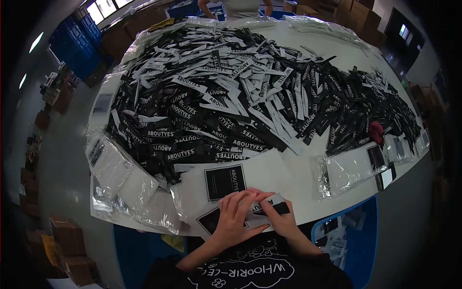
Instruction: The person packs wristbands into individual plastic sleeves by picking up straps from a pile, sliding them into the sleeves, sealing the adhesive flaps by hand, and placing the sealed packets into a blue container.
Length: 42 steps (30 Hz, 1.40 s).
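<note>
In front of my body, my right hand (283, 222) pinches a black-and-white printed label strip (277, 208), its lettering partly covered by the fingers. My left hand (234, 219) meets it from the other side, with the fingers bent and closed around the strip's near end, which they partly hide. Beneath and beside my left hand lies a black square card (208, 221). Just beyond my fingertips, another black card (225, 182) printed ABOUTYES rests on white sheeting.
A large heap of black and white ABOUTYES strips (192, 115) covers much of the white table (308, 168). Clear plastic packs (130, 183) lie at the left edge, more packs (351, 166) at the right. Blue bins (370, 241) stand below. A person (243, 8) is across the table.
</note>
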Each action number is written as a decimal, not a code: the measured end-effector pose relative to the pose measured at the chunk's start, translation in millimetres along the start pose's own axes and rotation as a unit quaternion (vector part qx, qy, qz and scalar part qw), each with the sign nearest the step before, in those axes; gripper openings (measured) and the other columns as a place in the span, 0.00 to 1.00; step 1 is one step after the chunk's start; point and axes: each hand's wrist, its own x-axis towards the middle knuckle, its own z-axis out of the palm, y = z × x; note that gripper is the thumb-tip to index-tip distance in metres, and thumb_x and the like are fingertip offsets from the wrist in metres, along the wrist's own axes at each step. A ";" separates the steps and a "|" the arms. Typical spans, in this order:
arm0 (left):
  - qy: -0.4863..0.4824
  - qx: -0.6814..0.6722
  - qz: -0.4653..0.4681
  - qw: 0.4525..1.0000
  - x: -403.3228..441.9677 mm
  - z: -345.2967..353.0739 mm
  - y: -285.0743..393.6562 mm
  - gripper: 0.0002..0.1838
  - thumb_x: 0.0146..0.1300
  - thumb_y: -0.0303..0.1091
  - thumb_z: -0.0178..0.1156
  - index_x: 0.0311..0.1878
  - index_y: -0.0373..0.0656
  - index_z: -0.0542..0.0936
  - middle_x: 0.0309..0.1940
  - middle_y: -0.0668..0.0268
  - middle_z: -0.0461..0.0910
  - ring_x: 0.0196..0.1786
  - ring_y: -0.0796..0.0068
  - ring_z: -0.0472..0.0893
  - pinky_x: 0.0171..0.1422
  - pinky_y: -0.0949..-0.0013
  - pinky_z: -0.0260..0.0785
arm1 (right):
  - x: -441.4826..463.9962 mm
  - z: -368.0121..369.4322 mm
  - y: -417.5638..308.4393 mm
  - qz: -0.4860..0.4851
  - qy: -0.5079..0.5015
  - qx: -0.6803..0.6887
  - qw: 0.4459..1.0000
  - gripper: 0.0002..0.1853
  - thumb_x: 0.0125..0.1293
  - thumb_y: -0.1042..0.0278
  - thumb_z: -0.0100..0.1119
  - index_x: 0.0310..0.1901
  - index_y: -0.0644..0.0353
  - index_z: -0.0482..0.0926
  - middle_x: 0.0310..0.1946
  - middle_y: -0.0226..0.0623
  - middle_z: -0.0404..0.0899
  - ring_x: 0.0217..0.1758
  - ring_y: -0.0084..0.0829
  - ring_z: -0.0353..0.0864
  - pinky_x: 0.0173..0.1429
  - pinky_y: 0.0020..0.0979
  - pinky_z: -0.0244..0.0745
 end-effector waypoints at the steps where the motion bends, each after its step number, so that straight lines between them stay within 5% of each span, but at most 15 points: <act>1: -0.019 0.044 0.009 0.999 1.3 -3.9 3.3 0.48 0.40 0.44 0.73 0.64 0.40 0.58 0.55 0.56 0.64 0.54 0.59 0.68 0.54 0.59 0.61 | -5.6 2.4 2.5 0.041 0.002 -0.035 0.999 0.10 0.66 0.72 0.49 0.45 0.68 0.75 0.44 0.41 0.78 0.48 0.27 0.75 0.54 0.27 0.68; 4: -0.011 -0.095 -0.121 0.988 7.4 -29.9 2.5 0.34 0.48 0.40 0.68 0.58 0.39 0.67 0.47 0.55 0.73 0.44 0.60 0.77 0.42 0.64 0.68 | -9.3 4.0 7.8 0.013 0.045 0.018 0.999 0.11 0.65 0.72 0.52 0.45 0.68 0.76 0.43 0.39 0.79 0.46 0.24 0.75 0.52 0.27 0.69; 6: -0.169 -0.115 -0.202 0.958 -0.5 -48.4 -20.5 0.16 0.57 0.35 0.60 0.47 0.38 0.76 0.31 0.55 0.78 0.31 0.59 0.79 0.32 0.67 0.69 | -11.8 1.8 6.7 0.006 0.062 0.059 0.996 0.10 0.64 0.73 0.53 0.45 0.68 0.76 0.42 0.38 0.79 0.45 0.25 0.75 0.51 0.26 0.70; 7: -0.149 -0.125 -0.222 0.955 1.4 -49.4 -18.8 0.08 0.61 0.32 0.55 0.37 0.38 0.79 0.21 0.55 0.76 0.25 0.56 0.77 0.30 0.66 0.68 | -13.1 0.0 3.9 -0.013 0.056 0.002 0.998 0.11 0.63 0.73 0.54 0.45 0.67 0.76 0.39 0.38 0.80 0.42 0.24 0.77 0.48 0.25 0.71; 9: -0.152 -0.120 -0.215 0.957 1.2 -51.8 -18.8 0.08 0.61 0.32 0.55 0.37 0.38 0.78 0.22 0.54 0.76 0.26 0.56 0.77 0.30 0.65 0.68 | -12.2 -7.0 -5.1 -0.041 0.050 -0.056 0.996 0.11 0.62 0.74 0.55 0.46 0.66 0.76 0.36 0.38 0.81 0.38 0.24 0.78 0.45 0.24 0.72; 11: -0.153 -0.113 -0.211 0.959 0.0 -52.7 -19.3 0.08 0.61 0.33 0.55 0.37 0.38 0.78 0.24 0.54 0.77 0.26 0.56 0.78 0.30 0.65 0.68 | -13.1 -19.4 -16.1 -0.080 -0.005 -0.346 0.935 0.10 0.61 0.75 0.54 0.44 0.66 0.76 0.29 0.41 0.81 0.29 0.26 0.79 0.37 0.23 0.72; 12: -0.150 -0.106 -0.202 0.962 -0.8 -51.9 -19.0 0.08 0.61 0.33 0.55 0.36 0.38 0.78 0.24 0.54 0.77 0.25 0.56 0.77 0.30 0.65 0.68 | -14.1 -20.8 -14.8 -0.109 -0.046 -0.363 0.924 0.11 0.63 0.73 0.52 0.46 0.64 0.76 0.24 0.41 0.79 0.23 0.27 0.76 0.31 0.23 0.70; 13: -0.147 -0.099 -0.193 0.965 -1.9 -51.9 -19.1 0.07 0.61 0.33 0.55 0.35 0.38 0.78 0.24 0.55 0.77 0.25 0.56 0.77 0.30 0.64 0.68 | -15.5 -24.9 -15.2 -0.112 -0.047 -0.362 0.924 0.11 0.63 0.73 0.52 0.46 0.64 0.76 0.24 0.41 0.79 0.23 0.27 0.76 0.31 0.23 0.70; 15: -0.171 -0.104 -0.158 0.967 -7.2 -51.4 -18.9 0.07 0.61 0.32 0.55 0.35 0.39 0.78 0.24 0.56 0.77 0.25 0.56 0.77 0.29 0.65 0.69 | -16.6 -35.1 -17.5 0.113 -0.272 -0.329 0.897 0.11 0.65 0.71 0.51 0.47 0.63 0.76 0.21 0.42 0.75 0.20 0.30 0.71 0.28 0.25 0.67; 19: -0.204 -0.112 -0.119 0.965 -9.9 -51.0 -13.1 0.07 0.61 0.33 0.56 0.36 0.40 0.80 0.23 0.59 0.78 0.25 0.60 0.78 0.28 0.67 0.69 | -13.9 -52.6 11.3 0.146 -0.367 -0.150 0.906 0.13 0.69 0.64 0.47 0.44 0.65 0.75 0.20 0.30 0.71 0.23 0.20 0.65 0.29 0.23 0.63; 22: -0.161 -0.099 -0.111 0.976 -8.4 -54.4 -12.7 0.06 0.60 0.33 0.56 0.35 0.41 0.79 0.24 0.58 0.78 0.24 0.58 0.78 0.28 0.66 0.70 | -12.3 -52.5 10.8 0.213 -0.322 -0.055 0.921 0.15 0.70 0.64 0.45 0.43 0.68 0.76 0.25 0.22 0.71 0.28 0.13 0.62 0.30 0.19 0.59; 29: -0.186 -0.123 -0.137 0.965 -12.0 -56.7 -16.3 0.07 0.61 0.33 0.56 0.37 0.41 0.79 0.25 0.58 0.78 0.25 0.59 0.78 0.29 0.66 0.70 | -22.8 -49.8 14.4 0.249 -0.298 -0.004 0.922 0.14 0.69 0.64 0.48 0.42 0.68 0.76 0.24 0.22 0.69 0.27 0.14 0.63 0.31 0.19 0.60; 34: -0.218 -0.104 -0.131 0.962 -13.3 -55.9 -10.5 0.07 0.61 0.34 0.55 0.35 0.41 0.78 0.22 0.58 0.77 0.25 0.58 0.77 0.29 0.64 0.69 | -21.6 -31.6 13.4 0.181 -0.291 -0.060 0.938 0.13 0.65 0.63 0.55 0.43 0.65 0.79 0.29 0.28 0.78 0.31 0.14 0.71 0.35 0.19 0.66; 41: -0.263 -0.141 -0.117 0.947 -8.0 -57.4 -11.0 0.12 0.56 0.38 0.63 0.30 0.39 0.75 0.19 0.57 0.75 0.23 0.60 0.77 0.27 0.66 0.68 | -5.5 -19.8 27.9 0.246 -0.319 -0.195 0.894 0.16 0.65 0.61 0.54 0.43 0.67 0.78 0.32 0.34 0.80 0.35 0.19 0.75 0.43 0.23 0.70; 42: -0.185 -0.143 -0.157 0.959 -6.8 -60.9 -15.3 0.12 0.53 0.36 0.65 0.29 0.38 0.75 0.18 0.59 0.74 0.22 0.68 0.76 0.26 0.69 0.66 | -2.2 -19.7 27.3 0.246 -0.248 -0.006 0.937 0.17 0.65 0.60 0.53 0.44 0.68 0.78 0.33 0.35 0.80 0.36 0.20 0.75 0.44 0.23 0.71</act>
